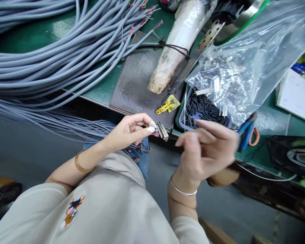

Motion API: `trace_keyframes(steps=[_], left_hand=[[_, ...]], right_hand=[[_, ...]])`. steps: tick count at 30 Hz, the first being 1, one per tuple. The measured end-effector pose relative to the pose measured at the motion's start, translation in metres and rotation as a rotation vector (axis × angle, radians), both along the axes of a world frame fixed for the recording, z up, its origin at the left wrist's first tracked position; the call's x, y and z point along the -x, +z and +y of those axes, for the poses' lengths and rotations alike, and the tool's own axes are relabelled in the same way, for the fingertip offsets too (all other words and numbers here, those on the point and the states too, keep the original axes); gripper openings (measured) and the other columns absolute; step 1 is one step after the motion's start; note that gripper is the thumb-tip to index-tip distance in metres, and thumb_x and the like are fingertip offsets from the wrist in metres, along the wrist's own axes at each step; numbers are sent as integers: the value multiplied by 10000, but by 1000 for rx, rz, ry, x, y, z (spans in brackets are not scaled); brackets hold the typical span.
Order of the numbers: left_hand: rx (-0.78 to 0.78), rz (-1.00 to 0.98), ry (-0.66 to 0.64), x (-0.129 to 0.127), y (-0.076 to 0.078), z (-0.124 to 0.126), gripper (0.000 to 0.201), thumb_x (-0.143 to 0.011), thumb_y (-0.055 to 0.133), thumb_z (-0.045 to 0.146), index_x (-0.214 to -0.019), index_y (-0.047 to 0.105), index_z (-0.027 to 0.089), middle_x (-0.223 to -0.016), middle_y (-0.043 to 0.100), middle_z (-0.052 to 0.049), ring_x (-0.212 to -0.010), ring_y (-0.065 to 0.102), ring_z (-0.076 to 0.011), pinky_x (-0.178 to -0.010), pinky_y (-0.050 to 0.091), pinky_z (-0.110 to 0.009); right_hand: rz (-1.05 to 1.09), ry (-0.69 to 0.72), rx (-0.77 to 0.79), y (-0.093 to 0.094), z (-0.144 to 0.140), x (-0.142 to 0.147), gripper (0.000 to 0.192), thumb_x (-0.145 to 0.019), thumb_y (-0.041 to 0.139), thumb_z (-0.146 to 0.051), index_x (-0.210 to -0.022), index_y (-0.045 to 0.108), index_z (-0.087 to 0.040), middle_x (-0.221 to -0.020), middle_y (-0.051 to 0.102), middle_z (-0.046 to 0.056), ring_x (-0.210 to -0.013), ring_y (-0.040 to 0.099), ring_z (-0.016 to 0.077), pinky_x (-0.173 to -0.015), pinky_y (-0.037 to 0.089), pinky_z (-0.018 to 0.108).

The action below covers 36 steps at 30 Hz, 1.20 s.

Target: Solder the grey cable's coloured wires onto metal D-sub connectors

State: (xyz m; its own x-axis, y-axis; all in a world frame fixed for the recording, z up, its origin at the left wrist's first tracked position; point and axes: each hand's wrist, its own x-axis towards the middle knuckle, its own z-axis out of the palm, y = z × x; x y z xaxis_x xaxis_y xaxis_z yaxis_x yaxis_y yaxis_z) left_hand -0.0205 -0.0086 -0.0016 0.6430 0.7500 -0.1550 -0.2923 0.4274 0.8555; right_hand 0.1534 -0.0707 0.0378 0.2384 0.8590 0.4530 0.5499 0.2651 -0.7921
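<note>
Connector [163,131], small, metal-shelled, multi-pin, fitted to the thin coloured wires of one grey cable: pinched between thumb and fingertips of the left hand [132,130], which is clamped on it just off the front edge of the worktop [101,91], pin face turned toward the right hand, apparently so that face can be reached. Right hand [205,152]: raised just beside the connector, not touching it, fingers drawn loosely together with the index finger extended; blurred, so whether it holds some small part cannot be told. Grey cables [53,57]: a large bundle lying across the green worktop and spilling over its edge toward the lap, stripped ends with coloured wires showing at the top of the view. More small connectors [139,149] rest on the lap under the left hand. Dark metal plate [137,81]: flat on the worktop near the front edge, bearing a pale wrapped, stained cylinder [175,51] tied with a black cord. Yellow clip [166,105]: on the plate's near corner. Tray of short black tubes [203,110]: just beyond the right hand, within easy reach. Clear plastic bag [249,61] of small parts: partly over the tray. Blue-and-orange-handled scissors [249,134]: right of the tray.
</note>
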Motion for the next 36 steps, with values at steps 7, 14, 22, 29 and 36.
trace_keyframes(steps=[7, 14, 22, 29, 36], left_hand=[[42, 35, 116, 1, -1, 8, 347, -780, 848, 402, -821, 614, 148, -731, 663, 10, -454, 495, -16, -419, 363, -149], [-69, 113, 229, -4, 2, 11, 307, -718, 883, 347, -787, 669, 138, -718, 647, 10, -487, 464, -15, -439, 386, -144], [-229, 206, 447, -16, 5, 14, 172, -741, 776, 206, -717, 616, 148, -775, 665, -8, -624, 571, -55, -548, 456, -154], [-296, 318, 515, -23, 11, 20, 145, -739, 736, 179, -698, 597, 164, -796, 651, -15, -673, 586, -76, -541, 427, -169], [-327, 393, 556, -28, 16, 24, 167, -731, 719, 156, -685, 559, 179, -721, 586, 10, -626, 534, -72, -513, 388, -181]], right_hand=[[-317, -68, -160, -11, -5, 2, 226, -883, 726, -118, -1046, 704, -273, -951, 805, 8, -787, 788, 193, -650, 632, 308], [-214, -29, -111, -38, 11, 9, 138, -896, 697, -117, -940, 655, -241, -998, 803, 28, -890, 779, 172, -685, 634, 289], [-228, 15, -143, -44, 19, 7, 154, -885, 683, -102, -917, 617, -237, -1080, 795, 45, -970, 779, 191, -820, 657, 348], [-193, 32, -146, -41, 29, 5, 145, -897, 667, -110, -916, 610, -242, -1105, 786, 55, -968, 781, 202, -787, 678, 357], [-182, 43, -131, -39, 37, 3, 125, -902, 675, -136, -905, 617, -246, -1099, 780, 59, -963, 776, 211, -754, 690, 375]])
